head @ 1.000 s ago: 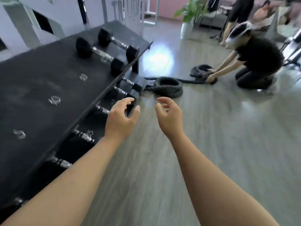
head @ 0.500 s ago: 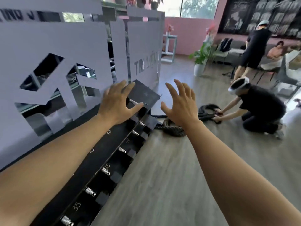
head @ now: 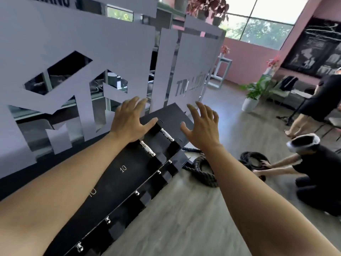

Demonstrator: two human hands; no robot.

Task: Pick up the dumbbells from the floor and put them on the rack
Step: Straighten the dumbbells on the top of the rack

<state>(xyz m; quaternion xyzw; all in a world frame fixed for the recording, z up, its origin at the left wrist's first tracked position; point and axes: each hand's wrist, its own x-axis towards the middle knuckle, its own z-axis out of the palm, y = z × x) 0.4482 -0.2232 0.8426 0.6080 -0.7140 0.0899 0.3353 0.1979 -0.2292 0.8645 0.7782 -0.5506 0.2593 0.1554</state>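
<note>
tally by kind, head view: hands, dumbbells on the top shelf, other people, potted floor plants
Hands: 2, left hand, right hand, both empty
Dumbbells on top shelf of the rack: 2
Other people: 2, kneeling, standing
Potted floor plants: 1
Total: 7

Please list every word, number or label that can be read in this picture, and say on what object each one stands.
"10" in white on the top shelf of the black rack, at.
"10" again, lower on the same shelf, at, blurred but legible.
"TR..." cut into the grey partition panel, at; the remaining letters are too blurred to read.
Dark letters along the top left edge of the partition, at, are cut off by the frame and unreadable.
</note>
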